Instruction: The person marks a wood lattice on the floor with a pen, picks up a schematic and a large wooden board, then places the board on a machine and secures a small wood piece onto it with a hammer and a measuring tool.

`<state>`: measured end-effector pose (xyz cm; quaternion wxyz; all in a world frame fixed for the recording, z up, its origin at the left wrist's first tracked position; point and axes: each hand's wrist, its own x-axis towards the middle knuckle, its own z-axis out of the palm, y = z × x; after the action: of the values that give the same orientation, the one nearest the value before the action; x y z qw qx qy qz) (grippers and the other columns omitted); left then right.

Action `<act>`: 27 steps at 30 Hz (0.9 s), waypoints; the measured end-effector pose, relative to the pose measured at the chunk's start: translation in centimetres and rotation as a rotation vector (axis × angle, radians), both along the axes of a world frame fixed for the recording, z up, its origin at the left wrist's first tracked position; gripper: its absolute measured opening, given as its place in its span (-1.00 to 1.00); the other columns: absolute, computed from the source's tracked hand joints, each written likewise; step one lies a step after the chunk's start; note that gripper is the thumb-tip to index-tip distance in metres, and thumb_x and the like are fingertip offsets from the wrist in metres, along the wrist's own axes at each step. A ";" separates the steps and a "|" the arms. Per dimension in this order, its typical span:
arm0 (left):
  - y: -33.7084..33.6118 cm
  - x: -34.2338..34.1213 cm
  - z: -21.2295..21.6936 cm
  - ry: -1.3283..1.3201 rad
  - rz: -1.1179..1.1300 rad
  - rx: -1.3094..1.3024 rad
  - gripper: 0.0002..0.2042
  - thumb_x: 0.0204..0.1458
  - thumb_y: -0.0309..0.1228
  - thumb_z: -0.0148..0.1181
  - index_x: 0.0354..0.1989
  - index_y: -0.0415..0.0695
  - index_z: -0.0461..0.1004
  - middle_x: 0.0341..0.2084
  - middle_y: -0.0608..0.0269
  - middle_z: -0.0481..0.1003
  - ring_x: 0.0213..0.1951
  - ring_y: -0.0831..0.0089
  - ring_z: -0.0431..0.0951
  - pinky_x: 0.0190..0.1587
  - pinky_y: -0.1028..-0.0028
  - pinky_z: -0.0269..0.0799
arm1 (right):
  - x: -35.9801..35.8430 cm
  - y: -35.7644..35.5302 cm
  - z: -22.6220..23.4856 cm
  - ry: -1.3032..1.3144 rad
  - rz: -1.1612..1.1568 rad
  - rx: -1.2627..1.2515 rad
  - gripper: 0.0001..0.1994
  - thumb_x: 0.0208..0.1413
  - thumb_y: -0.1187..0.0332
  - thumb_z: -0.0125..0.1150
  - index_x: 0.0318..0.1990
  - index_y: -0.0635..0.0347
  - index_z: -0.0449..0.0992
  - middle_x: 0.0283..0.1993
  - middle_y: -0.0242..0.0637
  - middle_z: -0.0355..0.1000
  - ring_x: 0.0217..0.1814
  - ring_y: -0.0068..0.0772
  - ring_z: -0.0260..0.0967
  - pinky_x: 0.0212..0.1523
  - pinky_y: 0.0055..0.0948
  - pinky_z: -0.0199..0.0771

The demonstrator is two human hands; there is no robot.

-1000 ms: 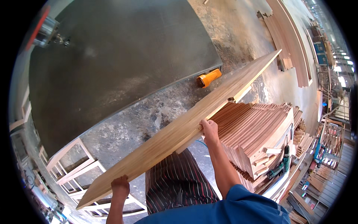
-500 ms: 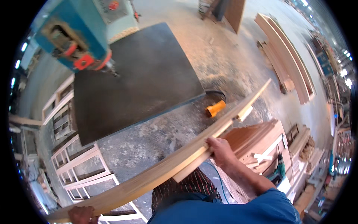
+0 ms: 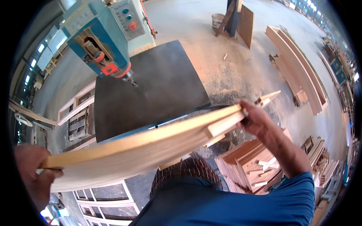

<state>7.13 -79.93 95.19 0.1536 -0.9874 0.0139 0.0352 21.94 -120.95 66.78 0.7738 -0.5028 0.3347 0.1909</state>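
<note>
A long pale wooden board (image 3: 124,154) spans the space in front of me, tilted up toward the right. Its wide face is turned toward me, and shorter wooden pieces (image 3: 224,126) jut from its near side. My left hand (image 3: 36,173) is closed round the board's left end, thumb and fingers on its edge. Further along, my right hand (image 3: 253,117) grips it close to its right end, the fingers partly hidden. Beyond the board stands a blue machine (image 3: 100,49) with a bit (image 3: 130,80) pointing down over a dark flat worktable (image 3: 154,86).
White-edged wooden frames (image 3: 109,209) lie at the lower left, beneath the board. A stack of wooden panels (image 3: 241,162) with loose offcuts sits to my right. Long wooden box sections (image 3: 298,67) rest on the floor at the far right. A bucket (image 3: 217,22) stands at the back.
Both hands have raised the board and turned it, so its wide face now shows. It has come closer to the worktable's front edge and hides the orange piece on the floor.
</note>
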 end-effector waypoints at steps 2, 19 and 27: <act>1.0 0.3 0.8 0.008 0.135 -0.125 -0.88 -0.08 -0.47 0.18 -0.36 -0.21 0.44 -0.52 0.11 0.41 -0.41 0.31 0.48 -0.29 0.34 0.39 | 0.9 -0.8 0.2 -0.025 -0.029 0.009 -0.78 0.29 0.24 0.13 -0.13 0.23 0.49 -0.28 -0.13 0.40 -0.43 -0.41 0.46 -0.65 -0.59 0.62; 5.1 6.1 -3.3 0.063 0.043 -0.120 -0.80 0.14 -0.31 0.08 -0.38 -0.21 0.36 -0.65 0.22 0.34 -0.56 0.47 0.48 -0.40 0.43 0.39 | 4.3 1.7 -2.7 -0.038 0.083 0.127 -0.78 0.21 0.21 0.30 -0.16 0.12 0.51 -0.17 -0.28 0.37 -0.17 -0.44 0.40 -0.32 -0.41 0.67; 7.2 6.8 -6.0 0.065 0.196 -0.180 -0.56 0.17 -0.06 0.15 -0.49 -0.23 0.32 -0.63 0.29 0.23 -0.52 0.49 0.31 -0.39 0.42 0.22 | 4.8 3.3 -6.9 -0.106 0.045 0.257 -0.63 0.33 0.07 0.08 -0.36 0.21 0.45 -0.42 -0.19 0.46 -0.49 -0.33 0.48 -0.48 -0.46 0.65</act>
<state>13.91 -72.77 89.21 0.0595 -0.9921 -0.0747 0.0807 26.70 -117.69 59.87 0.8439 -0.4163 0.2546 0.2228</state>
